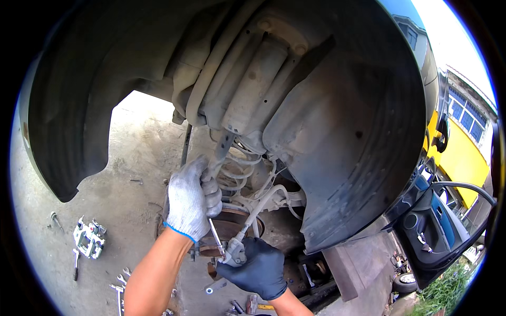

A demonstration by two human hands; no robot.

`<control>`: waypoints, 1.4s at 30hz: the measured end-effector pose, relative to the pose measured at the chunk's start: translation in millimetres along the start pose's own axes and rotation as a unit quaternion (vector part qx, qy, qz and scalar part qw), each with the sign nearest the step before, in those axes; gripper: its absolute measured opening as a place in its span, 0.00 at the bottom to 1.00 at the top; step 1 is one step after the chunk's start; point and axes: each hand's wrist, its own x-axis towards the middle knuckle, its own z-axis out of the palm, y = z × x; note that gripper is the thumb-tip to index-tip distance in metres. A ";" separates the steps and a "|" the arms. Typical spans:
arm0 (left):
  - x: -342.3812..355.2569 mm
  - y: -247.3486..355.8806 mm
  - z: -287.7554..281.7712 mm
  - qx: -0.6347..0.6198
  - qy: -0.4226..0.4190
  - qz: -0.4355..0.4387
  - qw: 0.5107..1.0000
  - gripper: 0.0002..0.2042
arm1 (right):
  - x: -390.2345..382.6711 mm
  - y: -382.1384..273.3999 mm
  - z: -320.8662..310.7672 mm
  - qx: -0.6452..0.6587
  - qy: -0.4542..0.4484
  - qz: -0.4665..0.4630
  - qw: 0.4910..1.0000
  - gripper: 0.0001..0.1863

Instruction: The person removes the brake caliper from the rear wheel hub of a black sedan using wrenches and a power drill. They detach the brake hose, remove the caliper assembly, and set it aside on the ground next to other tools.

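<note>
My left hand [191, 199], in a whitish knit glove with a blue cuff, is closed around a tool with a slim metal shaft [215, 235]. The shaft slants down to a grey metal fitting [235, 253] at the end of a light sleeved cable [258, 206]. My right hand [258, 267], in a black glove, grips that fitting from below. The glove hides part of it. Just behind my hands are a coil spring [240, 167] and a rusty brown brake disc or drum [224, 227]. A damper [255, 87] rises above them into the wheel arch.
The dark wheel arch liner [358, 131] curves overhead and to the right. On the concrete at left lie a silver brake caliper [88, 239], a bolt [56, 221] and several wrenches [120, 287]. A hammer [252, 304] lies below my hands. An open car door [437, 231] stands at right.
</note>
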 end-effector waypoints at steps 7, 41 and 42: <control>-45.8 61.6 -6.8 0.445 -0.128 0.080 0.883 0.09 | -2.7 13.7 -0.9 0.035 0.034 -0.021 0.999 0.23; -30.7 -56.6 -59.1 0.648 -0.422 0.284 0.567 0.33 | -4.1 97.5 3.0 0.153 -0.028 -0.146 0.977 0.30; -32.4 -56.8 -59.5 0.646 -0.415 0.286 0.573 0.33 | -4.3 98.6 5.7 0.153 -0.029 -0.153 0.976 0.30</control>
